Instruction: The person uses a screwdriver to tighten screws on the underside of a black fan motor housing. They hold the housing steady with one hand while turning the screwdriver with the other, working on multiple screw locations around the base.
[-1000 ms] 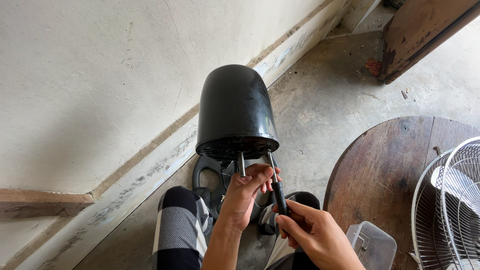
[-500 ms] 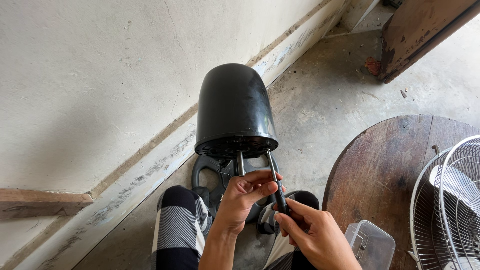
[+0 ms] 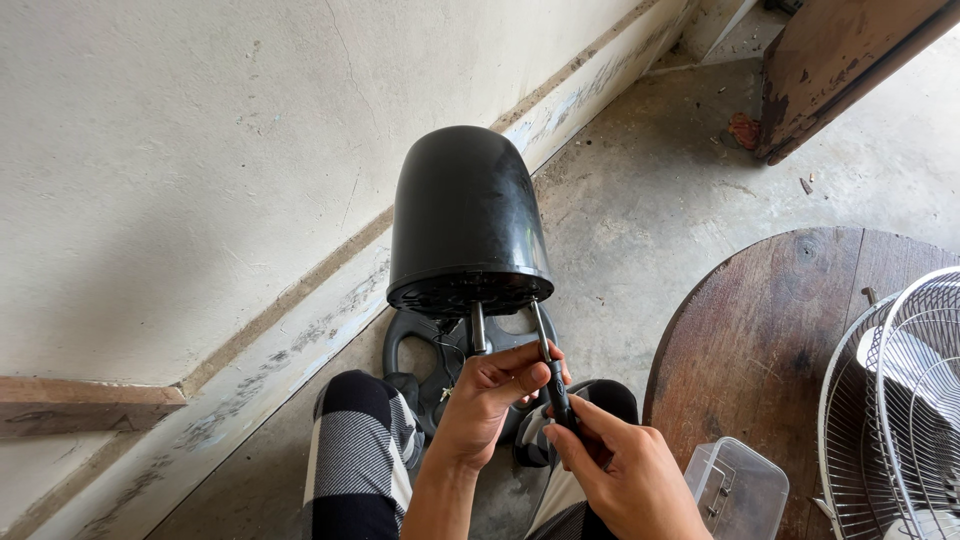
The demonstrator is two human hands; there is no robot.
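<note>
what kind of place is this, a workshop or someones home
Probably a home porch or back area used for a repair, not a fitted workshop: bare concrete floor, a scuffed plaster wall, a worn round wooden table, and a wire fan guard beside the black motor housing being worked on.

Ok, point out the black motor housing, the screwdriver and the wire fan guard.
black motor housing (image 3: 465, 215), head view, on its domed back.
screwdriver (image 3: 557, 385), head view, on its black handle.
wire fan guard (image 3: 900, 390), head view, on its outer rings.
</note>
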